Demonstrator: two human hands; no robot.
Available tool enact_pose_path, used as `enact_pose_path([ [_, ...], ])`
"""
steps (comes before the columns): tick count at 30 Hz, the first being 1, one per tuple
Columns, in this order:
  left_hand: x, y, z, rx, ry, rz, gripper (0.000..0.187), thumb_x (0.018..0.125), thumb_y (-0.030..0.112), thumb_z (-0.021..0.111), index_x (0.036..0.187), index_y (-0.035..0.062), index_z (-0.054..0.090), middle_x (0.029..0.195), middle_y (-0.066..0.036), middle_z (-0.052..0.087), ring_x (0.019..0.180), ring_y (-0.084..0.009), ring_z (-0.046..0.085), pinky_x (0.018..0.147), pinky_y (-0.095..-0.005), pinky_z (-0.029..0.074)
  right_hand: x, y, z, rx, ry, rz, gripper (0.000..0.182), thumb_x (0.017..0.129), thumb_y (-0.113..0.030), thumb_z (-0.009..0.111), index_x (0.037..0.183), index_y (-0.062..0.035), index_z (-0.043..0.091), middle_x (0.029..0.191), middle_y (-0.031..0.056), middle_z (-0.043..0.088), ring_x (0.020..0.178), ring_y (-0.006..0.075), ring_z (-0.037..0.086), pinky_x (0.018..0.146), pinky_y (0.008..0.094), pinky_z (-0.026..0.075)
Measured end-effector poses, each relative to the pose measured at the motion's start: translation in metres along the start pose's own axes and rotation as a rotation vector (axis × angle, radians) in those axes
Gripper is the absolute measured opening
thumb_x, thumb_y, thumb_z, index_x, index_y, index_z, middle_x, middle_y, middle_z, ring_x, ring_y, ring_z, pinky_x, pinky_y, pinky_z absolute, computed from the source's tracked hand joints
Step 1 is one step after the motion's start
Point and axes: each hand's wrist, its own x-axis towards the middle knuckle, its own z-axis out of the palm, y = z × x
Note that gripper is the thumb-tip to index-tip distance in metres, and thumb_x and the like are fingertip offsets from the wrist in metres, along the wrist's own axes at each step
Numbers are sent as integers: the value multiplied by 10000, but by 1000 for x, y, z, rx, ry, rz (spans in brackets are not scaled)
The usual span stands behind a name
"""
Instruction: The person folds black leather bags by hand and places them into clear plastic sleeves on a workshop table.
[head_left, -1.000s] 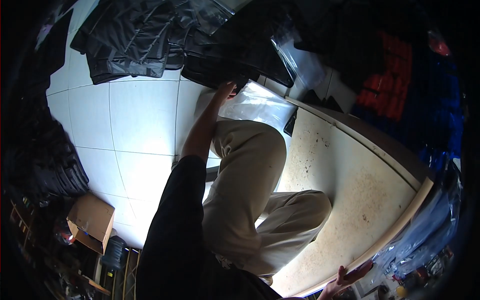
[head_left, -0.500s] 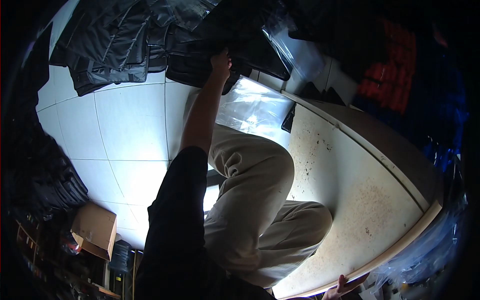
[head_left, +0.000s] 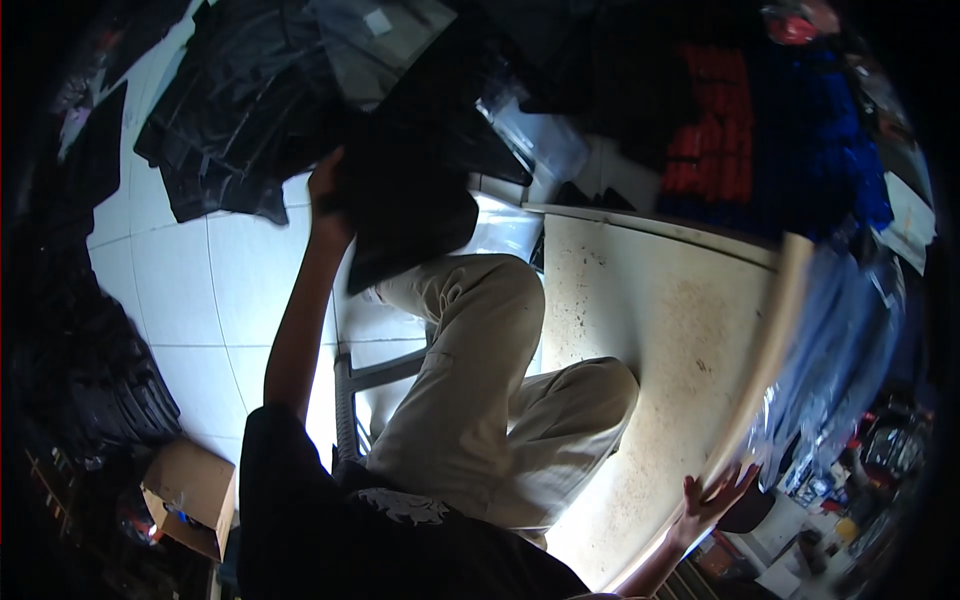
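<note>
My left hand (head_left: 328, 190), blurred by motion, is closed on the edge of a dark folded item (head_left: 410, 215). That item looks like black fabric or a bag; its exact kind is too dark to make out. It is above the tiled floor, in front of my knee. My right hand (head_left: 712, 502) is at the lower right by the wooden edge of a pale, stained panel (head_left: 650, 330). Its fingers are spread and grip nothing. Just behind those fingers is a dark rounded object (head_left: 747, 512).
More black items (head_left: 225, 150) lie piled on the tiles (head_left: 170, 290). Clear plastic (head_left: 545, 140) shows beyond the panel. Red stacked goods (head_left: 710, 125) and blue ones (head_left: 820, 140) are at the upper right, a cardboard box (head_left: 195, 485) at the lower left. A chair frame (head_left: 345, 410) is beside my leg.
My left hand has lifted the black item from the pile and moved left and nearer. My right hand has risen from the panel's edge, fingers spreading. The view has shifted.
</note>
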Motion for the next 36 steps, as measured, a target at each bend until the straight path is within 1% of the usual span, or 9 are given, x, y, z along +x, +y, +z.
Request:
enact_pose_path([
  [8, -224, 112, 102, 338, -125, 266, 377, 804, 265, 691, 1089, 23, 644, 982, -102, 687, 898, -224, 674, 800, -332, 540, -12, 12, -9, 514, 384, -29, 767, 906, -510, 574, 1471, -65, 308, 1537, 107, 303, 1410, 305, 287, 1118, 498, 244],
  [12, -311, 135, 157, 502, -633, 382, 332, 783, 228, 707, 1041, 27, 653, 947, -82, 674, 874, -194, 660, 775, -317, 528, -31, 21, -2, 466, 690, -237, 399, 1004, -225, 463, 1305, 36, 481, 1302, 163, 540, 1199, 258, 509, 1018, 367, 387],
  [15, -352, 135, 205, 451, -913, 358, 315, 796, 232, 695, 1039, 35, 658, 948, -85, 675, 879, -201, 658, 782, -322, 525, -50, -10, 17, 751, 530, -213, 229, 977, -66, 495, 1187, 12, 543, 1165, 127, 597, 1032, 171, 585, 913, 291, 454],
  [17, -369, 138, 250, 421, -1093, 339, 304, 805, 234, 687, 1037, 40, 661, 949, -87, 675, 883, -206, 657, 787, -325, 524, -52, -5, 44, 1095, 522, -328, 361, 875, 81, 592, 1215, -8, 510, 1223, 150, 562, 1062, 202, 571, 903, 337, 474],
  [19, -389, 139, 290, 397, -1259, 301, 293, 814, 236, 679, 1035, 45, 664, 950, -89, 676, 887, -210, 656, 792, -329, 522, -51, -32, 29, 751, 509, -595, 750, 712, 79, 760, 1355, -87, 412, 1369, 178, 454, 1202, 296, 522, 920, 402, 471],
  [24, -431, 73, 400, 341, -1644, -37, 268, 836, 242, 659, 1031, 58, 672, 951, -94, 677, 897, -221, 654, 805, -337, 519, -79, -63, 4, 879, -102, -612, 1085, 590, -12, 826, 1474, -68, 199, 1488, 156, 304, 1402, 300, 288, 1144, 408, 238],
  [28, -493, -32, 481, 216, -1918, -407, 251, 853, 246, 643, 1027, 69, 679, 953, -98, 678, 905, -230, 651, 815, -344, 516, -90, -50, 9, 871, -96, -605, 287, 752, -3, 735, 1023, -33, 646, 970, 93, 666, 1013, 263, 618, 877, 358, 472],
  [32, -564, -85, 514, 8, -2042, -656, 237, 871, 251, 627, 1024, 79, 685, 954, -102, 679, 913, -239, 649, 825, -351, 513, -144, -43, -63, 1032, -77, -642, 80, 796, -14, 728, 834, 13, 663, 654, 54, 602, 575, 188, 562, 569, 314, 446],
  [36, -630, -118, 546, -215, -2152, -856, 226, 889, 255, 611, 1020, 90, 691, 956, -106, 680, 921, -249, 647, 835, -358, 510, -202, -22, -143, 1025, 200, -708, 133, 739, 38, 721, 712, 17, 593, 578, 66, 495, 530, 167, 477, 517, 317, 377],
])
